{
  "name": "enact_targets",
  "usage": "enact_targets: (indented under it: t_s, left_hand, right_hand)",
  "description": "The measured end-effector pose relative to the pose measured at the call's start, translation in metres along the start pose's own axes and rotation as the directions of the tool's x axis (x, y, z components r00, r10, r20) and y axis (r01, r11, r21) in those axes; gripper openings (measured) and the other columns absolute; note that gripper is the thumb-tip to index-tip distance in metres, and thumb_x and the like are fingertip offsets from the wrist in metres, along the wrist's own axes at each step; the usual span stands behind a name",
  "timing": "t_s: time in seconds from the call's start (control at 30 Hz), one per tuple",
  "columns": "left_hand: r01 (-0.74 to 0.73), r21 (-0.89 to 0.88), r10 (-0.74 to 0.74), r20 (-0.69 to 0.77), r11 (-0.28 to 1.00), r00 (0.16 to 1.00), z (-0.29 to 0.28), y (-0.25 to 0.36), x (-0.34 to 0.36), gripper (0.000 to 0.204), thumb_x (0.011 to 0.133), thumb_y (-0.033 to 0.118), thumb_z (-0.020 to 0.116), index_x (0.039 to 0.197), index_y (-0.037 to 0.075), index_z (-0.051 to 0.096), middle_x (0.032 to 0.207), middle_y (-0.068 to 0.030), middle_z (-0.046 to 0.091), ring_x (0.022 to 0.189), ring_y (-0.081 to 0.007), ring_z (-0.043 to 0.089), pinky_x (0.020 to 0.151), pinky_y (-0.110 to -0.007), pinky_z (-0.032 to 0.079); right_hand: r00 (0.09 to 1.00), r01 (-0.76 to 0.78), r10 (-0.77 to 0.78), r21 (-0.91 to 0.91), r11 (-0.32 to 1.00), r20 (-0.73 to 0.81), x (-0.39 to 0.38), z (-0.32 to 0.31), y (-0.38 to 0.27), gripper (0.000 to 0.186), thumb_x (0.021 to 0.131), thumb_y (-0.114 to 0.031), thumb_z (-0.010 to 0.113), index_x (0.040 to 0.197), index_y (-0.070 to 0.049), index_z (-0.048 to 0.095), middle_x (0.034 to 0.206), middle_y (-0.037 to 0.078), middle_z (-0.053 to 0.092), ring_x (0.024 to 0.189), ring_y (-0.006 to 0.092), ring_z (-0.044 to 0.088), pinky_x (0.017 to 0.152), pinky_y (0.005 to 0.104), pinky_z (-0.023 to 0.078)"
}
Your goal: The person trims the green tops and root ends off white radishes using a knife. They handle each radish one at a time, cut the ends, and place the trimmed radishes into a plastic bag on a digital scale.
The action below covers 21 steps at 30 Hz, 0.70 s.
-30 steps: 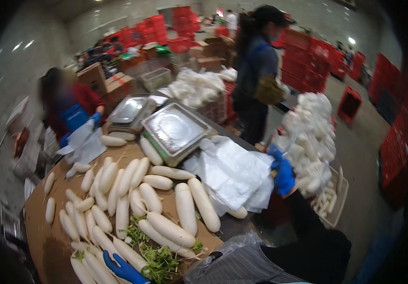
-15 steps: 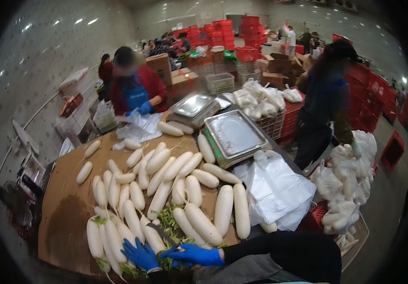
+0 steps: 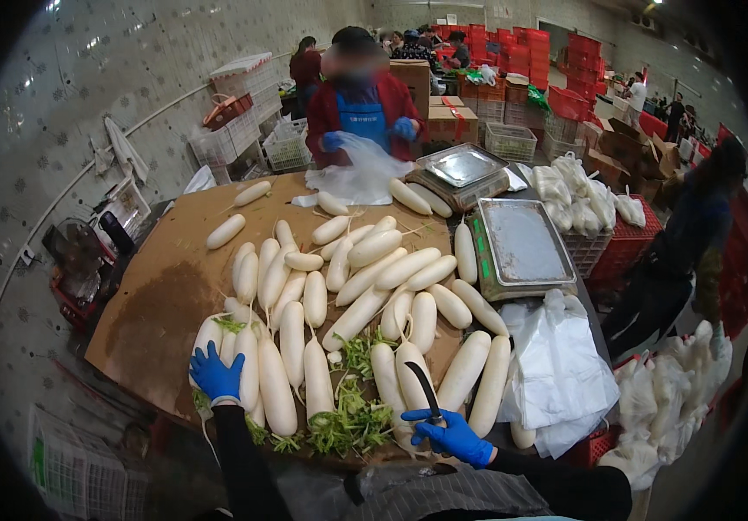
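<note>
My left hand [image 3: 216, 375] in a blue glove lies with fingers spread over a white radish [image 3: 205, 334] at the left of the front cluster. My right hand [image 3: 452, 438] is closed on a curved knife [image 3: 422, 382], its blade angled up over the radishes beside it. Many white radishes [image 3: 357, 308] cover the brown cardboard on the table [image 3: 152, 304], some with leaves. A pile of cut greens [image 3: 348, 417] lies between my hands. Thin white plastic bags [image 3: 556, 382] are stacked to the right, below two metal-topped scales [image 3: 523, 247] [image 3: 461, 165].
Across the table a co-worker [image 3: 361, 117] in blue apron and gloves handles a plastic bag [image 3: 348, 174]. Another person [image 3: 678, 252] stands at right, near bagged produce [image 3: 669, 399] and red crates [image 3: 626, 234]. White crates [image 3: 79, 460] sit at lower left. More people, boxes and crates fill the back.
My view has swung toward the left. My left hand has moved onto the leftmost radishes; my right hand came from the bags down to the front radishes and now shows the knife raised.
</note>
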<state>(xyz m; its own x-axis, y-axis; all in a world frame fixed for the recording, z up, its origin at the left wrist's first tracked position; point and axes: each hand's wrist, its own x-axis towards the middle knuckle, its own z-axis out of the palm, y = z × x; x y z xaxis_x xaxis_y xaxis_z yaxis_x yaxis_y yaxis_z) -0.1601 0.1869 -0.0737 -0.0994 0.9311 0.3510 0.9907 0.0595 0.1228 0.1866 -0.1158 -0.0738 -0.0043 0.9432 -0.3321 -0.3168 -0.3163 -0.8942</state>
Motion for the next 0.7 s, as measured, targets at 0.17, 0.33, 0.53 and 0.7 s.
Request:
enact_targets:
  t_s: [0.17,0.33,0.53,0.7]
  left_hand:
    - [-0.218,-0.062,0.220,0.031,0.974,0.975,0.028,-0.012,0.000,0.077,0.075,0.049,0.071,0.134,0.006,0.048,0.123,-0.0218,0.056,0.115,-0.0393,0.050,0.099,-0.050,0.039]
    - [-0.139,-0.031,0.139,-0.010,0.990,0.990,0.042,0.020,-0.036,0.096,0.071,0.042,0.077,0.148,0.009,0.029,0.122,-0.0178,0.055,0.103,-0.0352,0.056,0.083,-0.045,0.049]
    - [-0.015,-0.092,0.024,0.100,0.996,0.995,0.029,0.018,-0.021,0.093,0.066,0.033,0.083,0.142,0.007,0.036,0.114,-0.0188,0.059,0.099,-0.0366,0.060,0.084,-0.045,0.050]
    - [0.047,-0.566,0.013,0.101,0.823,0.995,0.046,-0.015,-0.009,0.080,0.068,0.027,0.082,0.135,0.003,0.044,0.121,-0.0210,0.059,0.106,-0.0369,0.060,0.091,-0.044,0.048]
  right_hand:
    - [0.999,0.039,-0.038,-0.024,0.999,0.020,0.009,0.003,0.000,0.032,0.098,-0.019,0.055,0.128,-0.007,0.059,0.096,0.005,0.068,0.079,0.0064,0.063,0.055,0.0193,0.046]
    - [1.000,-0.005,0.003,0.038,0.999,0.031,0.004,0.013,-0.004,0.034,0.097,-0.017,0.057,0.130,-0.006,0.058,0.108,0.007,0.067,0.083,0.0069,0.061,0.060,0.0188,0.048]
    - [0.998,-0.019,0.017,0.032,0.999,0.060,-0.006,0.013,-0.005,0.038,0.097,-0.018,0.057,0.133,-0.005,0.055,0.118,0.009,0.064,0.087,0.0120,0.064,0.063,0.0219,0.051]
    - [0.996,-0.027,0.026,0.004,1.000,0.081,-0.007,0.008,-0.003,0.037,0.097,-0.019,0.058,0.132,-0.007,0.056,0.115,0.006,0.065,0.087,0.0094,0.064,0.060,0.0207,0.049]
